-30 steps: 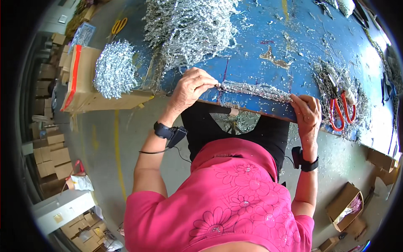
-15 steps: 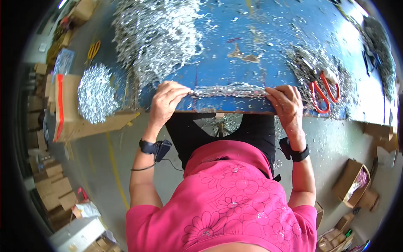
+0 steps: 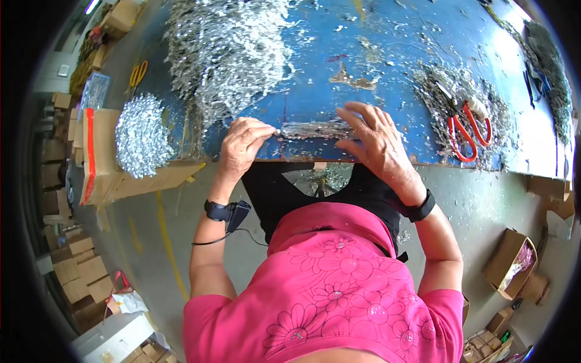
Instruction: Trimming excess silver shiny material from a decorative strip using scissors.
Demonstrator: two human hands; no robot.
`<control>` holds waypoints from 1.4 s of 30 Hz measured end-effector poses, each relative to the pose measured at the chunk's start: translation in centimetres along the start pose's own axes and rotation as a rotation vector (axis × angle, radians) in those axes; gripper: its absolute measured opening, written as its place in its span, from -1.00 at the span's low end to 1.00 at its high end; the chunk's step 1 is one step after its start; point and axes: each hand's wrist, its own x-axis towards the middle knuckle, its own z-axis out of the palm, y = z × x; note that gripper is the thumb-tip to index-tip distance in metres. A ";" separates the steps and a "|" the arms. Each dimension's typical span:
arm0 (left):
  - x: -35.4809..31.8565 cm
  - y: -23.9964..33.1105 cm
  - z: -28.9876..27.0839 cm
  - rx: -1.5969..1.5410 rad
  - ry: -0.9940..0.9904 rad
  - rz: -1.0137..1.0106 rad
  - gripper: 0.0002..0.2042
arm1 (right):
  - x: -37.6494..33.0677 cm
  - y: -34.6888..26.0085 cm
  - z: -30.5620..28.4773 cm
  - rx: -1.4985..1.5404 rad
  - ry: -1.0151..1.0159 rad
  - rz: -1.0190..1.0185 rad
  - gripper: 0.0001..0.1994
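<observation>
A narrow silver tinsel strand (image 3: 311, 129) lies along the near edge of the blue table. At its left end my left hand (image 3: 241, 145) is closed, pinching the tip between thumb and fingers. My right hand (image 3: 380, 142) hovers over the strand's right part, thumb and fingers spread on either side; its right end is hidden there. Beyond my left hand rises a big heap of silver tinsel (image 3: 227, 54). To the right of my right hand, red-handled scissors (image 3: 463, 136) rest on a pile of loose silver strands (image 3: 433, 91).
A rounded silver tinsel bundle (image 3: 143, 136) sits at the left on a cardboard box (image 3: 103, 136) with red tape. Yellow-handled scissors (image 3: 138, 74) lie behind it. Silver scraps litter the blue table (image 3: 399, 36). An open carton (image 3: 511, 263) stands on the floor at right.
My right hand has let go of the strand's right end and moved left along it, its fingers now spread. My left hand keeps its pinch in the same place.
</observation>
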 end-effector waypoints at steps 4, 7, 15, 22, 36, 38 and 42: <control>0.1 -0.2 0.2 -0.003 -0.009 0.026 -0.76 | -0.4 1.0 -0.3 0.041 0.007 -0.034 -0.75; 0.1 -0.2 0.1 -0.004 -0.004 0.007 -0.77 | -0.7 1.0 -0.5 -0.013 0.045 -0.019 -0.70; 0.1 -0.2 0.3 -0.011 -0.011 0.022 -0.80 | -1.0 1.4 -0.8 -0.035 0.063 -0.013 -0.70; -0.1 0.1 -0.3 0.017 -0.008 -0.001 -0.79 | -3.7 4.1 -6.4 -0.210 0.395 0.185 -0.72; 0.7 0.5 0.4 -0.010 -0.007 -0.011 -0.80 | -9.2 8.9 -12.0 -0.458 0.376 0.426 -0.72; 0.6 0.9 0.1 -0.013 -0.006 -0.020 -0.81 | -9.2 8.7 -12.2 -0.460 0.362 0.467 -0.70; -0.5 0.4 -0.4 -0.022 -0.013 0.003 -0.82 | -9.0 8.3 -12.6 -0.332 0.221 0.551 -0.58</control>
